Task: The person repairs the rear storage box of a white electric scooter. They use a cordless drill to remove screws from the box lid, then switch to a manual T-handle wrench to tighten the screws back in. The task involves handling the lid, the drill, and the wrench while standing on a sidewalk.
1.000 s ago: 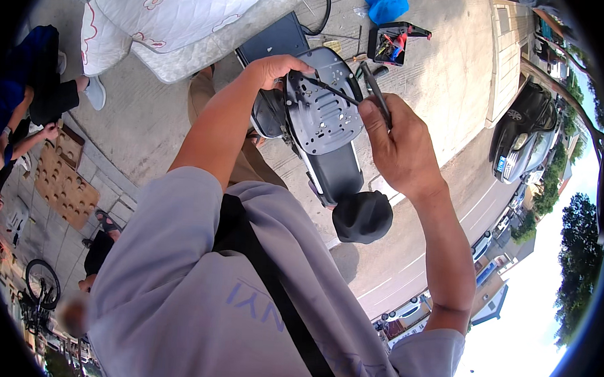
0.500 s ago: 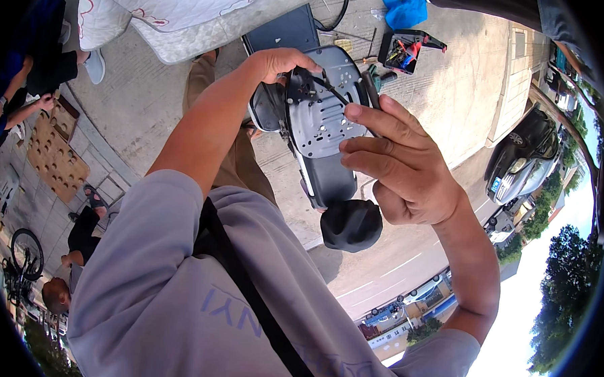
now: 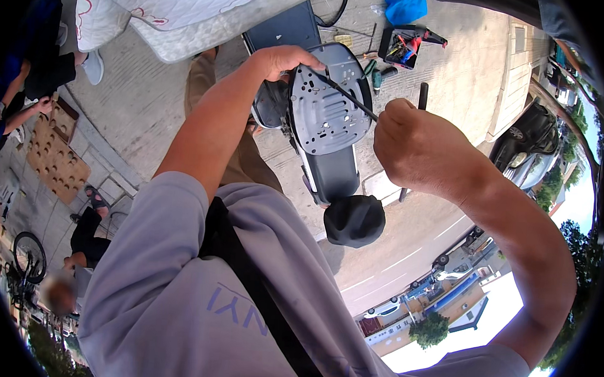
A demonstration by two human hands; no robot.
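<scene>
A grey metal rack plate [image 3: 329,115] with many holes sits above the black seat [image 3: 336,176] of a two-wheeler. My right hand [image 3: 412,143] is closed around the crossbar of a T-handle wrench [image 3: 350,96]; the bar's ends stick out on either side of the fist. The shaft slants across the plate to its upper left edge. There my left hand [image 3: 287,61] is closed at the wrench's tip, finger and thumb pressed together. What it pinches is hidden.
An open black toolbox [image 3: 400,48] and a green-handled tool [image 3: 377,77] lie on the ground beyond the plate. A quilted white cover [image 3: 168,11] hangs at upper left. Below the seat is a rounded black object [image 3: 354,221]. People are at the left; a dark car [image 3: 526,144] is parked right.
My right hand has gone from spread fingers near the shaft to a fist on the wrench's crossbar, farther right. My left hand stays at the plate's edge.
</scene>
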